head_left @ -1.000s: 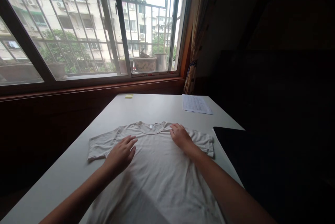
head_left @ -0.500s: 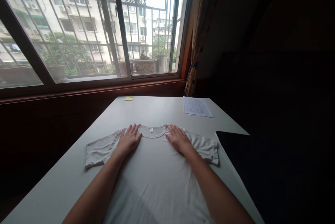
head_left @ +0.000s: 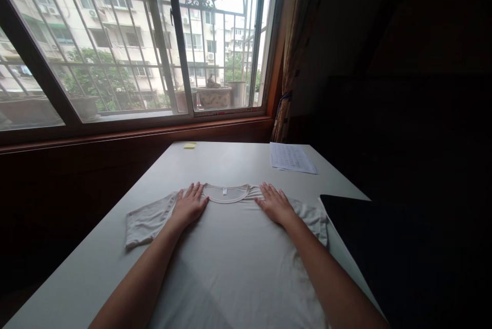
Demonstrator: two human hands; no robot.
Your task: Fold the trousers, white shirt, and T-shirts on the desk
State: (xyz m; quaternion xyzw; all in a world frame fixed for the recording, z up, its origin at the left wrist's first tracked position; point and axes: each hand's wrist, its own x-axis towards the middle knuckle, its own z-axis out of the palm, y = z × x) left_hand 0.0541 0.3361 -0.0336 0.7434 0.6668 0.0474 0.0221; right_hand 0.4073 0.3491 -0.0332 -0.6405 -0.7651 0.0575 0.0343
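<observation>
A white short-sleeved T-shirt (head_left: pixel 230 247) lies spread on the white table, its neckline and small label toward the far side. My left hand (head_left: pixel 190 205) rests flat on the shoulder left of the collar, fingers stretched out. On the other shoulder, a little away from the collar, lies my right hand (head_left: pixel 274 203), also flat with its fingers spread. Neither hand grips the cloth. The right sleeve is wrinkled and partly behind my forearm; the left sleeve lies out to the side. The shirt's lower part runs out of view at the bottom.
On the white table (head_left: pixel 215 162) a yellow sticky note (head_left: pixel 189 145) lies at the far left edge, and printed papers (head_left: pixel 292 158) at the far right. A dark flat item (head_left: pixel 346 226) covers the right edge. Beyond stand a barred window and a tied curtain (head_left: pixel 283 108).
My right hand has slid to the right, away from the collar, and the shirt's right shoulder and sleeve have shifted right with it. My left hand has stayed in place.
</observation>
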